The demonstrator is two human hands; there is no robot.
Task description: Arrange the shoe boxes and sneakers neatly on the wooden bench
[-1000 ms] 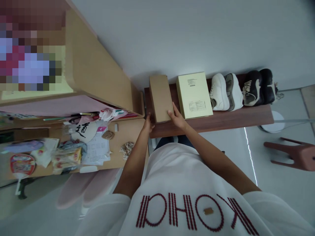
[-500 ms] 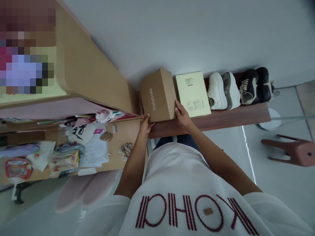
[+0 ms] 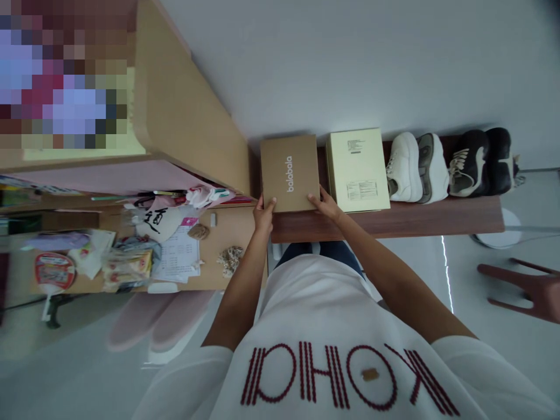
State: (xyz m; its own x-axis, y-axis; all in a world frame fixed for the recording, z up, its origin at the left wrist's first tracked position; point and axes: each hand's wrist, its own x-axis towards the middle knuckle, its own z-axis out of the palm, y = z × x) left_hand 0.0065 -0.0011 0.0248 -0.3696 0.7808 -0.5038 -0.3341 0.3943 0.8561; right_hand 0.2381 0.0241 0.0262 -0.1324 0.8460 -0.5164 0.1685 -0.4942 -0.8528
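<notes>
Wooden shelf [image 3: 415, 219], kraft box [image 3: 289, 173], pale box [image 3: 357, 169], shoes [image 3: 431, 166]

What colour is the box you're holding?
The box is tan brown with white lettering, clearest in the head view.

matt brown cardboard box [image 3: 289, 172], pale yellow cardboard box [image 3: 357, 169], smooth dark wood-grain shelf [image 3: 420, 219], light wood desk [image 3: 223, 230]

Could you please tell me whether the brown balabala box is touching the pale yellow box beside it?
Apart. The head view shows a narrow strip of dark shelf between the brown box and the pale yellow box.
</notes>
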